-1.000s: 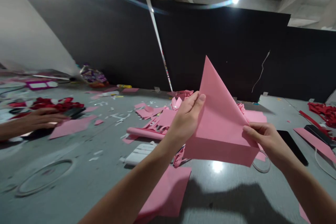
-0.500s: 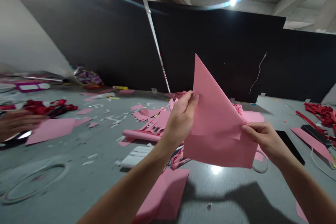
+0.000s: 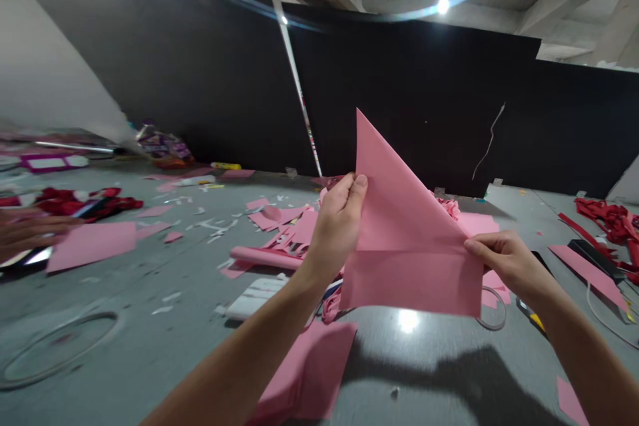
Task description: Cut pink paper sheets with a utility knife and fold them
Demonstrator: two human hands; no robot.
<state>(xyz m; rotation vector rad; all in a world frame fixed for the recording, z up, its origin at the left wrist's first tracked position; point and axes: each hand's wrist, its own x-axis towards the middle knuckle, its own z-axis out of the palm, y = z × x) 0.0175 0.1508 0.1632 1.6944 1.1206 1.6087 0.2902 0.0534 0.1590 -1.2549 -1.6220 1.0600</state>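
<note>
Both my hands hold up a sheet of pink paper (image 3: 399, 213) above the table. The sheet is folded corner over, giving a triangle with a pointed top and a plain strip below it. My left hand (image 3: 341, 219) pinches the triangle's left edge, thumb on the near face. At the right end of the fold, my right hand (image 3: 494, 253) grips the sheet between thumb and fingers. Under my left forearm lie more pink sheets (image 3: 319, 373) and a white flat object (image 3: 254, 298). A rolled pink paper (image 3: 267, 257) sits beyond them.
Another person's hand (image 3: 30, 233) is at the far left beside a pink sheet (image 3: 94, 245). Pink and white scraps (image 3: 219, 229) litter the grey table (image 3: 164, 359). Red material (image 3: 614, 223) and a black object (image 3: 594, 259) lie right. A black panel (image 3: 399, 80) stands behind.
The folded sheet has shifted slightly left in view, and its lower strip looks flatter and squarer. A yellow and black object now shows beside my right forearm. Both hands keep their hold.
</note>
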